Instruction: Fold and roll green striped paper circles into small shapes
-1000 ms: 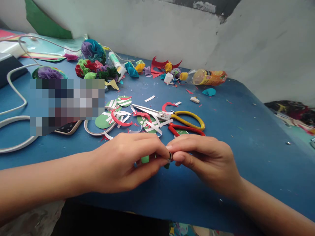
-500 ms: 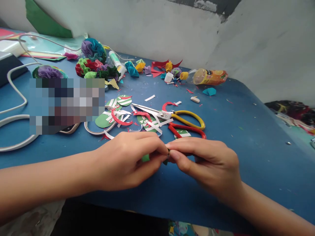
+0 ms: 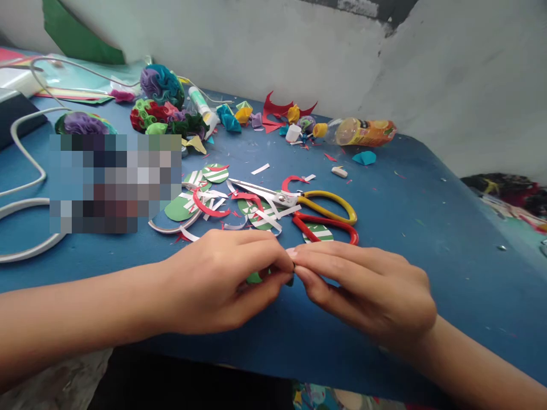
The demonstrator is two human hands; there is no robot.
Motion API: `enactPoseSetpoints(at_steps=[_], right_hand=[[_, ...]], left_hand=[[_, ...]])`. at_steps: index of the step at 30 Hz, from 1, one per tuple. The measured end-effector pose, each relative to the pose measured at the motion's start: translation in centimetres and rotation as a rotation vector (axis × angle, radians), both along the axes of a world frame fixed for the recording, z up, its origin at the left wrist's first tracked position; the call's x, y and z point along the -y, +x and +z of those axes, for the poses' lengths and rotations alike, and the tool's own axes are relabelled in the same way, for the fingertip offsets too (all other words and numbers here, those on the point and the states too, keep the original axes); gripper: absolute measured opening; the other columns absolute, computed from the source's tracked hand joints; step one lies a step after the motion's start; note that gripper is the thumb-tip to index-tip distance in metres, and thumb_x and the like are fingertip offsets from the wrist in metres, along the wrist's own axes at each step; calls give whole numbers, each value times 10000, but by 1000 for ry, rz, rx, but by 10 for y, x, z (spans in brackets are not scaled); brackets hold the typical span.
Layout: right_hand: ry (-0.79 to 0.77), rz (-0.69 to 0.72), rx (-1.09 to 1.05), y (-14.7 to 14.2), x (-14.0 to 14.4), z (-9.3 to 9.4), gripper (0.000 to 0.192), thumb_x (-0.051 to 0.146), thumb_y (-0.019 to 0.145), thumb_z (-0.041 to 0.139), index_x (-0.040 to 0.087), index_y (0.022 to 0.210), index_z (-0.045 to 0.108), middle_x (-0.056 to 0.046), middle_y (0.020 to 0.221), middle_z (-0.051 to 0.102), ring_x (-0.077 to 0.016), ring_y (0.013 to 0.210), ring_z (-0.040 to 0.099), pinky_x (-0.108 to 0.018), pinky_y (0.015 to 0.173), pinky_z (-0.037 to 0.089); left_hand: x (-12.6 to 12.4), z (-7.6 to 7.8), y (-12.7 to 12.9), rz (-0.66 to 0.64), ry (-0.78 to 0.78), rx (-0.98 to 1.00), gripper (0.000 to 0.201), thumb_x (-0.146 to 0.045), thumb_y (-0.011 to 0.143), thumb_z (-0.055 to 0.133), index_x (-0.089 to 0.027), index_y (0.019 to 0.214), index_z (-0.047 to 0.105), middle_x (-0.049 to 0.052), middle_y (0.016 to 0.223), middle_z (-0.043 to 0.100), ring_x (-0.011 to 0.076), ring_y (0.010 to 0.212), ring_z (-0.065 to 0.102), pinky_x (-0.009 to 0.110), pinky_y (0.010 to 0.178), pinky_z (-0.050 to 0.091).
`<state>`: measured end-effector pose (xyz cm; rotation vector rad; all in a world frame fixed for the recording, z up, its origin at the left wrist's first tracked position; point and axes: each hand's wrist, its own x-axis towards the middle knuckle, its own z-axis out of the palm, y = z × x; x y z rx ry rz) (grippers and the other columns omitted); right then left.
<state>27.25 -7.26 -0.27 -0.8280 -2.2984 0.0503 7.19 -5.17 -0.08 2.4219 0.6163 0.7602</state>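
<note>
My left hand (image 3: 231,279) is closed in a pinch on a small piece of green paper (image 3: 254,278), mostly hidden behind the fingers. My right hand (image 3: 367,293) meets it fingertip to fingertip, its thumb and fingers pinched at the paper's edge. Just beyond the hands lie scissors (image 3: 284,199) with one yellow and one red handle, blades parted and pointing left. Around them are green-and-white striped paper circles (image 3: 216,173), curved red paper scraps (image 3: 209,206) and white paper strips (image 3: 268,221).
Ruffled colourful paper balls (image 3: 160,85), a glue stick (image 3: 198,100) and folded paper bits (image 3: 231,121) line the back of the blue table (image 3: 427,228). An orange-labelled bottle (image 3: 363,132) lies near the wall. A white cable (image 3: 25,154) loops at left, beside a blurred patch.
My right hand has rolled over slightly and its knuckles have shifted right, with its fingertips still at the paper. My left hand has barely moved.
</note>
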Motion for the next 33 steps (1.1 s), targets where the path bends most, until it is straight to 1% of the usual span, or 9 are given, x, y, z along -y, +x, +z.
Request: enactPoseSetpoints(at_steps=[4,7,10,14,21,33], right_hand=[[136,17,103,4,-2,-1,116,172,823,564,141,907,637,-41,854,717,-91,769,668,-143,727,555],[185,8,141,5,-1,-2,121,172,835,546,146,920,628,-39,853,715,-96,771,665,-161,700,559],[177,6,152,5,-1,-2,121,164,840,535,141,921,622,-41,852,712,-91,767,662,-158,694,555],[121,5,116,5,-2,-3,116,163,830,548,154,924,615,-24,856,707,-73,764,657,-126,726,544],[51,38,78,4,-3,-2,135,164,805,574,187,932,616,-17,876,710,-96,738,667,-136,708,558],[116,43,119,4,-1,-2,136,162,799,579,158,927,627,-42,869,713,-113,749,667,-170,697,558]], left_hand=[[0,0,0,-9,2,3,70,-109,831,488,-127,837,555,1,759,598,50,685,547,119,619,432],[-1,0,0,-10,-4,1,70,-108,829,491,-126,838,558,-1,762,600,45,680,542,115,623,433],[-1,0,0,-15,-8,9,70,-102,821,499,-127,845,560,-4,770,603,42,684,543,110,622,435],[-1,0,0,-13,-10,17,64,-109,822,500,-133,840,556,-4,761,604,46,678,547,118,610,442],[-1,0,0,-14,-24,13,55,-113,820,505,-135,833,554,0,759,602,52,676,547,128,614,438],[0,-2,-1,-28,10,-22,70,-120,832,477,-141,857,539,14,781,598,74,698,556,155,631,439]])
